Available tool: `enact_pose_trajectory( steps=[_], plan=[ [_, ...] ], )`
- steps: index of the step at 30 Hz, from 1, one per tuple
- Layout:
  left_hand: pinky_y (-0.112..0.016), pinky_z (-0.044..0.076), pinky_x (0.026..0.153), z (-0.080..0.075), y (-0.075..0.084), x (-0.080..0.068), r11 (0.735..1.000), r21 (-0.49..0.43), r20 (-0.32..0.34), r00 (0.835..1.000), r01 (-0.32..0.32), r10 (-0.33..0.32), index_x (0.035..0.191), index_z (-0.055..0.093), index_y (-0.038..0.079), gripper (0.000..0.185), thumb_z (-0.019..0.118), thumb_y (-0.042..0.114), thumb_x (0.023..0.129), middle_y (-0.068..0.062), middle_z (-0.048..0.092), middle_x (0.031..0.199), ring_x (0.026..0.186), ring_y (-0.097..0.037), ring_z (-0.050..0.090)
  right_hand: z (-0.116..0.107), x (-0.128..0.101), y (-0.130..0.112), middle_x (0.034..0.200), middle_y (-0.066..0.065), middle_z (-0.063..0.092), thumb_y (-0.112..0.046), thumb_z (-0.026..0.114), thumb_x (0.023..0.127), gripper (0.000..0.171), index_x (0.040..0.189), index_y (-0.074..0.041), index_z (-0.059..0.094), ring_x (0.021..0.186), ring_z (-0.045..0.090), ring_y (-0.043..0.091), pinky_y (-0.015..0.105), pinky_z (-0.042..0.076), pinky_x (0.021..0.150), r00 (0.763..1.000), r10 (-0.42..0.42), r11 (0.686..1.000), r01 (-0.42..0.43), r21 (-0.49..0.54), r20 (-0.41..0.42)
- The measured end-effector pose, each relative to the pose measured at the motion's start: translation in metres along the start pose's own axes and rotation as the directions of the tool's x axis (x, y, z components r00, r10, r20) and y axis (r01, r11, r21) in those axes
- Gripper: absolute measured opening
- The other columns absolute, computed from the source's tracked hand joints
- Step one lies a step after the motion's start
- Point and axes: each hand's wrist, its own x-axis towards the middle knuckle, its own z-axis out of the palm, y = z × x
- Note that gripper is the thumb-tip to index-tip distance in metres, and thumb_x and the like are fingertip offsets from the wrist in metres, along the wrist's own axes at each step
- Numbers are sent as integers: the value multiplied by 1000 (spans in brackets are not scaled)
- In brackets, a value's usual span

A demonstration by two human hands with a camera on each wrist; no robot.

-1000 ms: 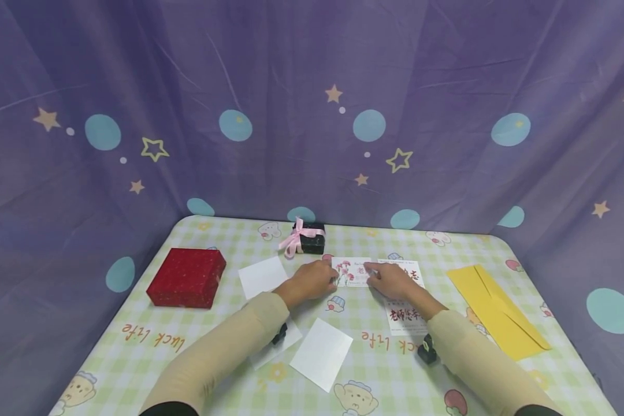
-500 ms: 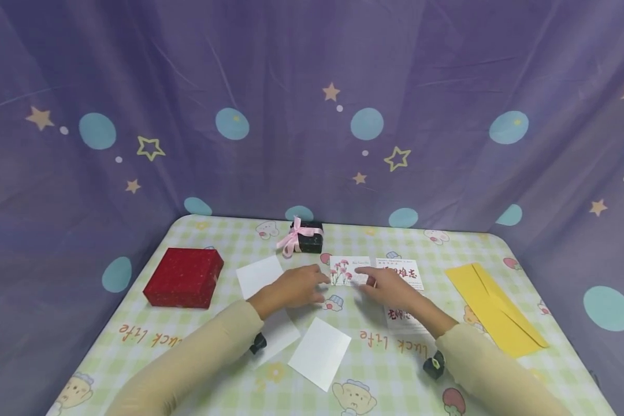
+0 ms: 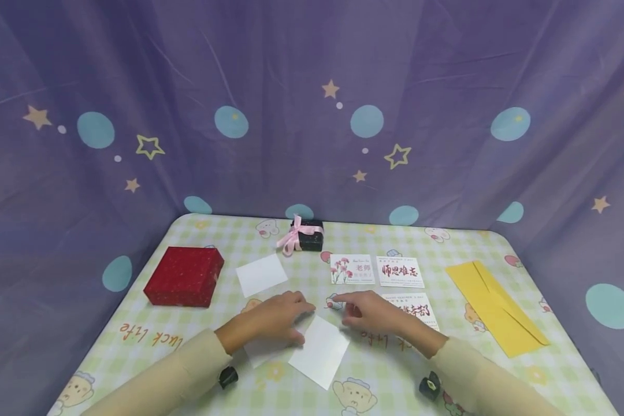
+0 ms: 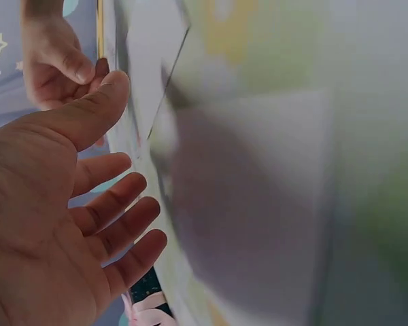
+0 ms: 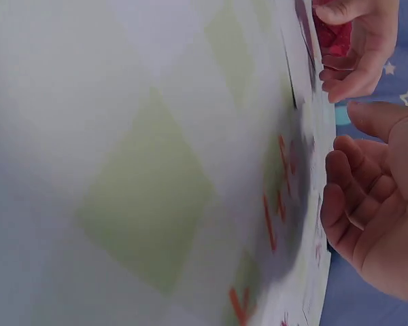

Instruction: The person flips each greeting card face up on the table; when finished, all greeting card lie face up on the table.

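Left hand: the left hand [image 3: 273,319] lies with relaxed, loosely spread fingers over a blank white paper sheet [image 3: 319,351], gripping nothing.
Right hand: the right hand [image 3: 369,312] hovers just beside, fingers slack, empty.
Sheet: flat, thin, matte rectangle, near the front of the green-checked tablecloth [image 3: 449,254].
Beyond: glossy flower-printed card [image 3: 351,268], red textured box [image 3: 184,276], smooth yellow envelope [image 3: 496,307].
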Motion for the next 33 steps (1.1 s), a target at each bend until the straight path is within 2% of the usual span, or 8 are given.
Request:
enact_pose_trajectory(
  steps=[5,8,13,16,21,25,33],
  plan=[
    [-36,50,98,5,5,-17,999,39,3,1000,-18,17,139,61,11,75,83,50,79,-4,61,125,111,-19,56,8,6,-3,81,-18,61,-22,76,92,56,144,-13,58,69,53,-3,19,49,70,997,-42,999,42,11,63],
    [-36,50,98,6,7,-25,999,27,-12,1000,-23,23,139,61,13,75,84,50,78,-3,60,125,111,-18,55,11,9,-3,81,-18,61,-24,76,92,56,144,-15,57,69,52,-3,18,48,71,994,-67,998,66,12,90],
    [-35,48,100,12,8,-34,996,-3,-33,996,-86,86,136,63,19,66,83,47,79,0,59,126,114,-16,53,11,15,-1,79,-17,60,-27,77,91,57,144,-21,58,67,50,-3,17,45,68,988,-96,995,99,-14,125],
    [-35,46,101,18,7,-36,994,11,-39,993,-113,113,134,64,22,61,82,46,81,1,57,127,115,-15,52,11,20,2,74,-18,58,-30,78,90,60,146,-25,57,64,49,-4,17,44,67,984,-98,992,107,-60,149],
    [-35,46,99,20,8,-37,995,0,-54,994,-96,96,132,65,22,57,82,42,81,2,57,126,114,-15,52,12,27,4,67,-18,55,-32,80,88,61,144,-32,58,60,46,-3,17,40,63,982,-72,988,94,-126,174],
    [-34,46,97,20,10,-38,996,-10,-66,994,-85,84,131,66,23,57,83,42,80,2,58,125,112,-14,52,13,29,5,67,-18,55,-31,81,86,57,139,-35,62,60,45,-3,16,38,63,983,-51,992,70,-105,175],
    [-33,46,95,22,8,-39,996,0,-68,994,-84,83,130,66,23,57,84,43,79,3,59,123,111,-14,53,13,32,4,69,-17,58,-30,84,83,47,127,-33,70,61,49,-2,17,42,64,984,-47,998,53,-31,169]
  ],
)
